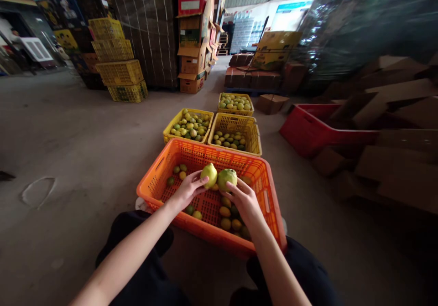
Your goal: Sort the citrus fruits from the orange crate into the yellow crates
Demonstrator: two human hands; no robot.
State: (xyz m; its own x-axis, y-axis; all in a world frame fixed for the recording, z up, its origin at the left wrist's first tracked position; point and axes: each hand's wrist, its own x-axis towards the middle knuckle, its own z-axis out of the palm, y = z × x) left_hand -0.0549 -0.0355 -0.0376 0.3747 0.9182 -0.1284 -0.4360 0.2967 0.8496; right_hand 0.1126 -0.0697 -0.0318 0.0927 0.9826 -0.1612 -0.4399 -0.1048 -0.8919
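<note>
Bare forearms (133, 252) are stretched forward and angled inward over the near side of an orange crate (212, 235). By the left hand (190, 191), thumb in front, a yellowish fruit (210, 173) is grasped; by the right hand (247, 200), a greener fruit (226, 177). Both are held close together above loose fruits (226, 211) inside.
</note>
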